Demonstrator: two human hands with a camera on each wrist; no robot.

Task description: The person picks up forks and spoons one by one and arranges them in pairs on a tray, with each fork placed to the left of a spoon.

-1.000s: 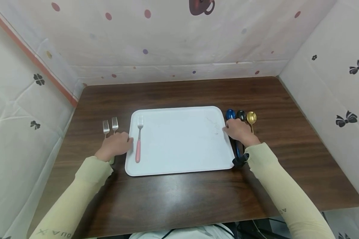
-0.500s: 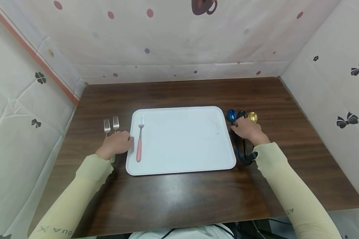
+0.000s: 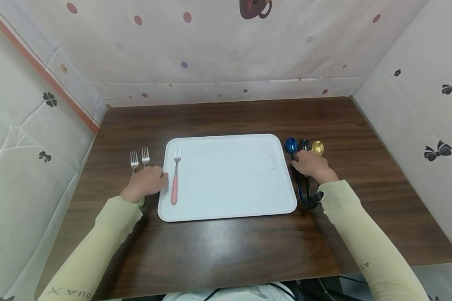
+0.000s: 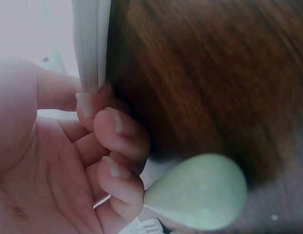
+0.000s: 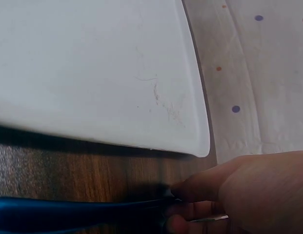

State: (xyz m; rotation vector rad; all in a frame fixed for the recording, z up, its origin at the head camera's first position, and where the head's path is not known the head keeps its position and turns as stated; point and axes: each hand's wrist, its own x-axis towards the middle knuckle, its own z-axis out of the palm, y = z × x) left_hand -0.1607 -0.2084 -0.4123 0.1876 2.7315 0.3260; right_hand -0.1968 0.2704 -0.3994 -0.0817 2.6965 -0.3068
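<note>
My left hand (image 3: 145, 183) grips the left rim of a white tray (image 3: 226, 175); the left wrist view shows its fingers (image 4: 119, 129) curled at the rim. A pale green handle end (image 4: 205, 192) sticks out beside those fingers. On the tray's left side lies a fork with a pink handle (image 3: 175, 190). My right hand (image 3: 310, 164), just off the tray's right edge, pinches the thin neck of a blue spoon (image 3: 291, 145), whose wide handle (image 5: 53, 214) shows in the right wrist view. A black spoon (image 3: 304, 144) and a gold spoon (image 3: 318, 147) lie alongside, partly hidden by this hand.
Two forks lie left of the tray: an outer fork (image 3: 134, 159) and an inner fork (image 3: 145, 156), their handles mostly hidden by my left hand. Everything rests on a dark wooden table (image 3: 218, 259). Patterned white sheeting (image 3: 211, 50) encloses its back and sides.
My right hand has shifted slightly right, away from the tray's right edge, mostly in the first half second. My left hand stays at the tray's left rim.
</note>
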